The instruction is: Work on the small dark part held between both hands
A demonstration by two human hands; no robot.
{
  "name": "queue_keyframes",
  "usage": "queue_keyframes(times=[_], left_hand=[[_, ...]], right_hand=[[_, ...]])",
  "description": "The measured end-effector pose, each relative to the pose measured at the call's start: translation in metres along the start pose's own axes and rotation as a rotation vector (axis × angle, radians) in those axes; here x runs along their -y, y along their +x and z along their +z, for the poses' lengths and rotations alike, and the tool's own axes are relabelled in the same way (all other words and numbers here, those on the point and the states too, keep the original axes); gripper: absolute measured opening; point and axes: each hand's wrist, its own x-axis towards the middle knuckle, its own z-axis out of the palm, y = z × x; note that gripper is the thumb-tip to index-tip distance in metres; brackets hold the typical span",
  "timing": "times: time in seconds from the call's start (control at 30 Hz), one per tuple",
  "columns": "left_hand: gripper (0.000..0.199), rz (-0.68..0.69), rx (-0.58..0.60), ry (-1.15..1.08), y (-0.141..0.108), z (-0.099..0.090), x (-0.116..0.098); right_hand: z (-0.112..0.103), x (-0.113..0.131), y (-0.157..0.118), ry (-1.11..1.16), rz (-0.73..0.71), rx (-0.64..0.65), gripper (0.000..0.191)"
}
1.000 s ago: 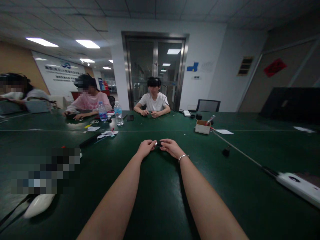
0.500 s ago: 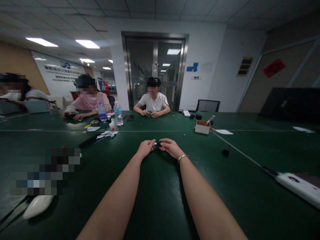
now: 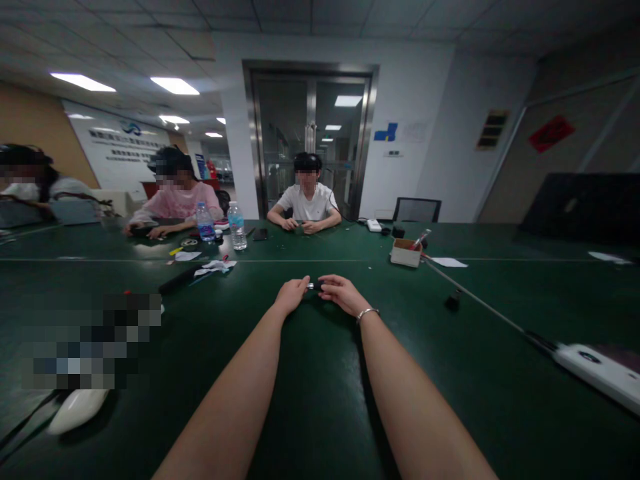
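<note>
A small black stick with a silver end is held between my two hands, over the green table. My left hand pinches the silver end between thumb and fingers. At the other side, the fingers of my right hand are closed around the black part. The stick is too small and partly covered by the fingers, so its exact kind is unclear. A silver bracelet circles my right wrist.
An open box with pens and a white power strip with its cord lie to the right. Water bottles, crumpled paper and a white-ended, blurred-out object are on the left. People sit across the table.
Both hands stay in nearly the same place on the stick. A little more of its silver part shows between the fingers now.
</note>
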Motion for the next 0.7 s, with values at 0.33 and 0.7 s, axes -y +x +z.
queue_keyframes(times=[0.33, 0.7], left_hand=[[0.058, -0.026, 0.009, -0.02, 0.0, -0.001, -0.001], [0.034, 0.068, -0.027, -0.285, 0.003, 0.008, 0.008]], right_hand=[[0.0, 0.002, -0.003, -0.026, -0.019, 0.021, 0.028], [-0.002, -0.006, 0.004, -0.036, -0.003, -0.032, 0.019]])
